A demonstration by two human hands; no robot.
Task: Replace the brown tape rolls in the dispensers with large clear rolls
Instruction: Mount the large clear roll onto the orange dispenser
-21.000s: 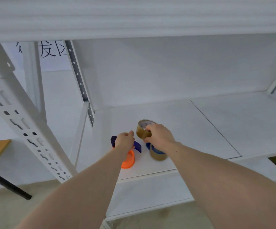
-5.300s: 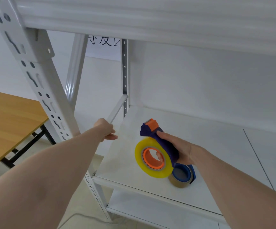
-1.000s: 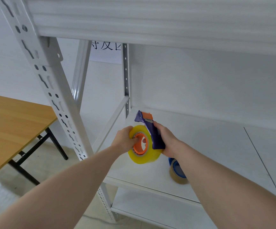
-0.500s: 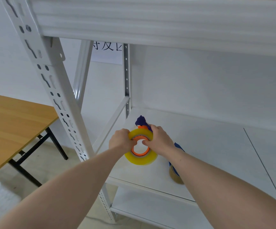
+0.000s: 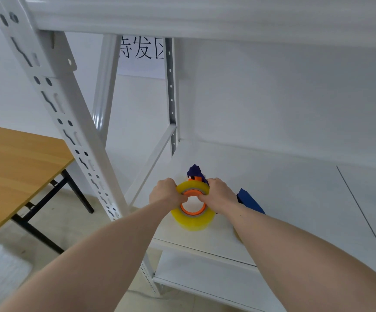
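Observation:
A large clear, yellowish tape roll [image 5: 193,218] sits on the orange hub [image 5: 192,211] of a dark blue dispenser [image 5: 195,172], held over the white shelf's front left corner. My left hand [image 5: 165,194] grips the roll's left rim, thumb at the hub. My right hand [image 5: 219,195] grips the right rim and the dispenser behind it. A second blue dispenser [image 5: 249,201] lies just right of my right wrist; its roll is hidden by my forearm.
The white shelf board [image 5: 295,199] stretches right and back to the wall. A slotted white upright [image 5: 70,122] slants down at the left. A wooden table [image 5: 13,167] on black legs stands left of the rack. A lower shelf [image 5: 205,273] lies below.
Both hands have tipped the dispenser and roll flatter, so the roll's open face now looks up at me. My hands sit slightly lower and closer on its rim.

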